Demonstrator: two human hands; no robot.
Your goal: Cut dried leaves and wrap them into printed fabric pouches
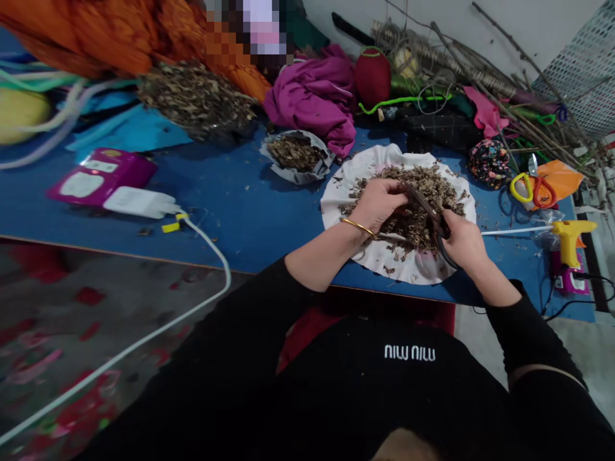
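Observation:
A pile of dried, chopped brown plant bits (435,182) covers the middle of a round white cloth (336,198) on the blue table. My right hand (464,240) grips a pair of dark-handled scissors (425,208), its blades pointing up and left over the pile. Close to the blade tips, my left hand (379,205), with a gold bangle at the wrist, has its fingers pinched together. What lies between those fingertips is too small and dark to make out. Crumbs of the plant bits are scattered around the cloth's edge.
Beyond the cloth stand a paper-lined bowl of dried bits (298,153) and a larger dried heap (196,102). Purple cloth (312,96) lies behind. At right are yellow-and-red scissors (533,189) and a yellow glue gun (569,240); at left, a purple power strip (103,179) with cable.

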